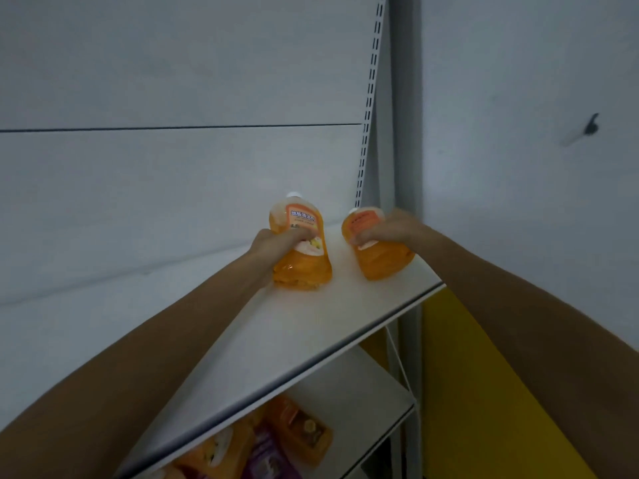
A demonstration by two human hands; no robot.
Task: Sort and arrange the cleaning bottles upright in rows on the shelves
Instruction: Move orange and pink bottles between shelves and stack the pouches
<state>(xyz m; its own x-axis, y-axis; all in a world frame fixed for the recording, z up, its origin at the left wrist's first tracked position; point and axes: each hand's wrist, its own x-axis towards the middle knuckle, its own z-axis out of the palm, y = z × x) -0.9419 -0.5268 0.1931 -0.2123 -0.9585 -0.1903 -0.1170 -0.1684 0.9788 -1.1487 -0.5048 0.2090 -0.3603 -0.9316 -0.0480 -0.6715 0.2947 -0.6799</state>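
Two orange bottles sit roughly upright on the top shelf (311, 340), near each other but apart. My left hand (273, 242) curls round the middle of the left bottle (304, 271), whose label (303, 216) faces me. My right hand (387, 229) wraps the upper half of the right bottle (383, 261). Both white caps are blurred, the right one partly hidden. Below my forearms, the lower shelf (363, 392) holds the lower bottles (301, 433), orange with one purple. They are blurred and cut off by the top shelf, so I cannot count them.

Left bottle (301, 271) beside right bottle (380, 261) on upper shelf (311, 326); other bottles (301, 433) on lower shelf (363, 385).
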